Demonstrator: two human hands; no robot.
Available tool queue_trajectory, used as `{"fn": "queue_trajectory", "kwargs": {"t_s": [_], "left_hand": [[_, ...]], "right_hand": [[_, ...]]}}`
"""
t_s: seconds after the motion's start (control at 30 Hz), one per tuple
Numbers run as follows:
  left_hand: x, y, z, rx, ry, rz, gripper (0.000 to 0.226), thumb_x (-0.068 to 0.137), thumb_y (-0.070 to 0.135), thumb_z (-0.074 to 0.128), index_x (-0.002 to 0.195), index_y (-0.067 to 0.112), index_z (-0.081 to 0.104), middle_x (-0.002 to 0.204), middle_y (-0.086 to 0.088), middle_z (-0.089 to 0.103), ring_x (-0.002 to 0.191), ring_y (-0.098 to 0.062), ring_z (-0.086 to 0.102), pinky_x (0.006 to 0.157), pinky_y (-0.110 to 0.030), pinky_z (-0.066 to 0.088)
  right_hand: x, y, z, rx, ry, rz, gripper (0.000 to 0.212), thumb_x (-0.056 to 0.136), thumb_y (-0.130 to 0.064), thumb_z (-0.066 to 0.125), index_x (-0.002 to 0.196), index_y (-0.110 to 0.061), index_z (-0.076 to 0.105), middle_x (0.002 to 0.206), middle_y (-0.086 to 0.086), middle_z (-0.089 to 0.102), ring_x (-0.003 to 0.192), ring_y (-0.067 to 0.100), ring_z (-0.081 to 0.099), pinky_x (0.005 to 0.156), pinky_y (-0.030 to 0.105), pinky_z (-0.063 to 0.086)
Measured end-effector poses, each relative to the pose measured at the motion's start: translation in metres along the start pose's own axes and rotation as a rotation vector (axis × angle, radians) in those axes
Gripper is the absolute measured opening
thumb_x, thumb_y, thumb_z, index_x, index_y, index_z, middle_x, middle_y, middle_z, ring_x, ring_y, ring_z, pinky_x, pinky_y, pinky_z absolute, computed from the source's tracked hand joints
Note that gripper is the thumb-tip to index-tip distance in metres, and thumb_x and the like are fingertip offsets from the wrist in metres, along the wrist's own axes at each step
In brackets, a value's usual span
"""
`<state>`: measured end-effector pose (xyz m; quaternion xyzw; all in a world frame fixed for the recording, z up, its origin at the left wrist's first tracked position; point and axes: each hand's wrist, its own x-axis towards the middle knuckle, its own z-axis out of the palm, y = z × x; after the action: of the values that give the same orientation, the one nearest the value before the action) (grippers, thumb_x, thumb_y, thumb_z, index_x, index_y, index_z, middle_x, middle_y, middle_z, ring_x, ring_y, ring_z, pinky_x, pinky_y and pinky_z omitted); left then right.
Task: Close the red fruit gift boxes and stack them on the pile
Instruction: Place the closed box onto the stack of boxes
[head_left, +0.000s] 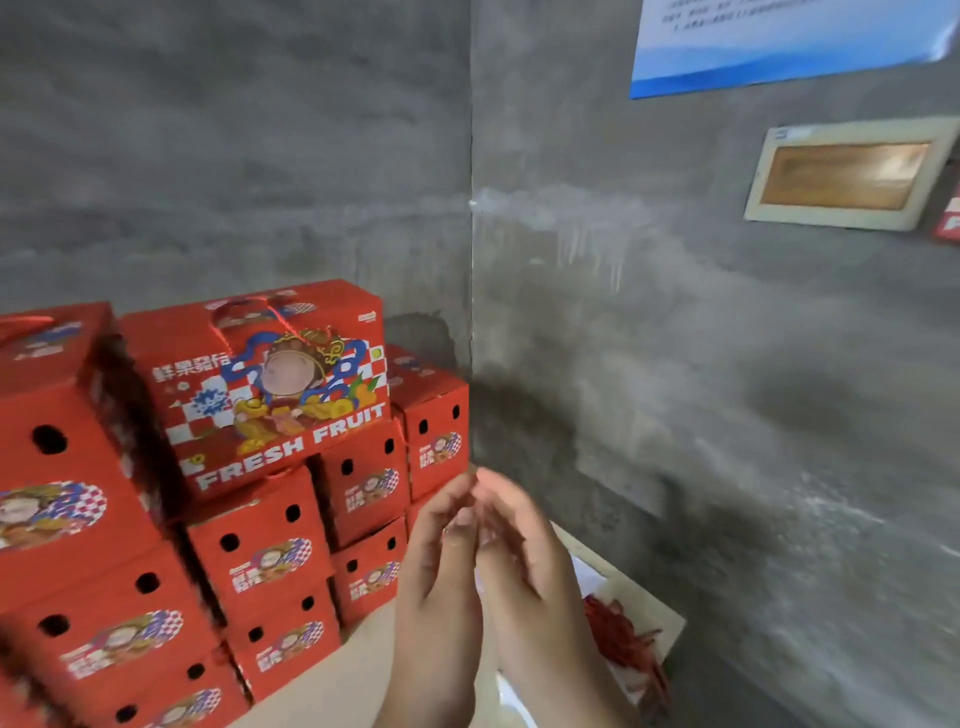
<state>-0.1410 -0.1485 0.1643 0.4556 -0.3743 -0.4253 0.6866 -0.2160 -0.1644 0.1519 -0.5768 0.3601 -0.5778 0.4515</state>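
The top box (260, 384) of the pile (218, 519) serves as the reference landmark. Its front face reads "FRESH FRUIT" in white capitals, with large Chinese characters at the upper left that are too blurred to read, beside a cartoon figure on a red-and-white chequered ground. A red cord handle lies on its closed lid. Below and to either side of the top box, further red boxes are stacked in rows; each end face carries two round holes and a small oval label with the same figure, its lettering illegible.

Right of and below the top box, the left hand (441, 587) and the right hand (524, 561) are raised together, palms facing, fingertips touching or nearly so. Neither grip is closed on anything visible; both are loosely open. Both hands stand apart from the pile, in front of its lower right boxes.

Above and far right of the top box, a blue-and-white notice (789, 41) hangs on the concrete wall (623, 312); its text is unreadable. Beneath the hands lie red cords (623, 639) on pale cardboard (649, 603).
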Motion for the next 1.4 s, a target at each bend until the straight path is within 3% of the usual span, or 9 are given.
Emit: {"fn": "queue_trajectory", "kwargs": {"t_s": [0.17, 0.33, 0.4, 0.5, 0.8, 0.87, 1.07, 1.27, 1.4], "left_hand": [[0.046, -0.021, 0.065, 0.013, -0.046, -0.019, 0.034, 0.109, 0.016, 0.049, 0.115, 0.037, 0.076, 0.118, 0.011, 0.077, 0.113, -0.007, 0.071, 0.096, -0.032, 0.05], [0.085, -0.043, 0.131, 0.043, -0.022, 0.003, 0.035, 0.11, 0.015, 0.046, 0.121, 0.031, 0.074, 0.116, 0.015, 0.076, 0.109, -0.001, 0.071, 0.088, -0.019, 0.054], [0.101, -0.056, 0.156, 0.026, 0.019, 0.018, 0.034, 0.109, 0.012, 0.046, 0.122, 0.028, 0.073, 0.116, 0.013, 0.077, 0.109, -0.003, 0.072, 0.08, -0.015, 0.055], [0.119, -0.084, 0.197, 0.005, 0.104, 0.059, 0.033, 0.108, 0.008, 0.047, 0.124, 0.022, 0.072, 0.12, 0.008, 0.076, 0.115, -0.009, 0.071, 0.097, -0.027, 0.055], [0.155, -0.155, 0.362, 0.023, 0.329, 0.141, 0.035, 0.109, 0.004, 0.046, 0.122, 0.023, 0.071, 0.119, 0.006, 0.076, 0.115, -0.01, 0.07, 0.098, -0.024, 0.055], [0.166, -0.163, 0.385, 0.041, 0.349, 0.13, 0.035, 0.109, 0.006, 0.046, 0.121, 0.025, 0.072, 0.119, 0.005, 0.077, 0.115, -0.012, 0.071, 0.099, -0.031, 0.056], [0.212, -0.195, 0.405, 0.022, 0.444, 0.069, 0.029, 0.108, 0.008, 0.05, 0.118, 0.02, 0.074, 0.113, -0.007, 0.078, 0.111, -0.024, 0.073, 0.102, -0.044, 0.056], [0.29, -0.235, 0.381, -0.015, 0.53, 0.072, 0.03, 0.107, 0.008, 0.052, 0.112, 0.023, 0.077, 0.112, -0.008, 0.078, 0.112, -0.023, 0.073, 0.096, -0.031, 0.058], [0.368, -0.253, 0.36, -0.079, 0.648, 0.102, 0.029, 0.105, 0.007, 0.055, 0.118, 0.026, 0.072, 0.113, -0.007, 0.076, 0.11, -0.023, 0.073, 0.088, -0.028, 0.058]], "right_hand": [[0.062, 0.01, -0.051, -0.024, 0.05, -0.026, 0.045, 0.102, -0.005, 0.053, 0.132, -0.038, 0.06, 0.126, -0.028, 0.067, 0.123, -0.004, 0.061, 0.097, 0.008, 0.045], [0.124, 0.027, -0.107, 0.007, 0.073, -0.019, 0.047, 0.09, -0.018, 0.057, 0.13, -0.041, 0.062, 0.124, -0.022, 0.07, 0.12, 0.001, 0.064, 0.098, 0.018, 0.051], [0.147, 0.039, -0.131, 0.026, 0.01, -0.026, 0.047, 0.094, -0.011, 0.058, 0.133, -0.038, 0.061, 0.126, -0.023, 0.069, 0.121, 0.0, 0.064, 0.098, 0.022, 0.053], [0.178, 0.061, -0.172, 0.082, -0.077, -0.025, 0.053, 0.099, 0.007, 0.055, 0.139, -0.028, 0.059, 0.13, -0.021, 0.069, 0.125, 0.001, 0.062, 0.099, 0.015, 0.049], [0.277, 0.095, -0.334, 0.145, -0.362, 0.004, 0.05, 0.102, 0.004, 0.055, 0.142, -0.027, 0.056, 0.133, -0.025, 0.066, 0.128, 0.0, 0.06, 0.097, 0.01, 0.047], [0.296, 0.099, -0.355, 0.143, -0.391, 0.006, 0.045, 0.101, -0.005, 0.057, 0.139, -0.028, 0.059, 0.132, -0.024, 0.067, 0.127, 0.0, 0.061, 0.097, 0.01, 0.047], [0.353, 0.126, -0.376, 0.099, -0.485, 0.058, 0.041, 0.091, -0.018, 0.055, 0.126, -0.034, 0.067, 0.124, -0.02, 0.072, 0.121, 0.002, 0.065, 0.099, 0.016, 0.049], [0.431, 0.178, -0.355, 0.027, -0.66, 0.102, 0.046, 0.099, 0.007, 0.055, 0.129, -0.026, 0.067, 0.122, -0.02, 0.073, 0.117, 0.0, 0.066, 0.097, 0.015, 0.049], [0.501, 0.215, -0.315, 0.047, -0.771, 0.131, 0.044, 0.099, 0.011, 0.054, 0.125, -0.022, 0.068, 0.117, -0.017, 0.075, 0.113, 0.004, 0.07, 0.091, 0.012, 0.049]]}}
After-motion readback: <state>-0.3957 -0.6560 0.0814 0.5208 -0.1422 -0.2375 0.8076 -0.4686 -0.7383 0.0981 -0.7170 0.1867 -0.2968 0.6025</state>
